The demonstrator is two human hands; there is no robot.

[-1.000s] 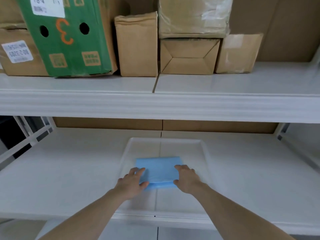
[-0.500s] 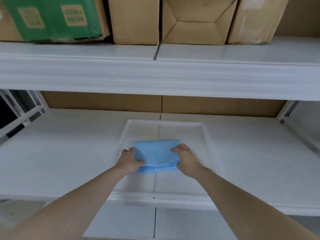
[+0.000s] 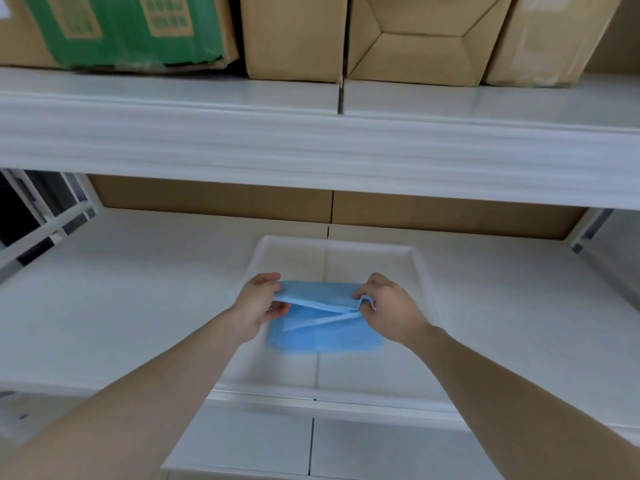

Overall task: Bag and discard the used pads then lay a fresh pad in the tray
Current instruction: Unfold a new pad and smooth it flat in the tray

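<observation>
Pad (image 3: 325,336) w/ top fold pinched by left hand (image 3: 258,304) & right hand (image 3: 389,308) grip, over tray (image 3: 420,268).

No readable text, green carton (image 3: 121,29) on the top shelf carries tan printed grid panels, perhaps symbols, too blurred to read, brown boxes (image 3: 294,32) unmarked

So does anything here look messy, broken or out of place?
Nothing stands out. The folded blue pad lies in the white plastic tray, only partly opened because the left hand and right hand are lifting its top layer. The cardboard boxes above sit upright on their shelf.
</observation>
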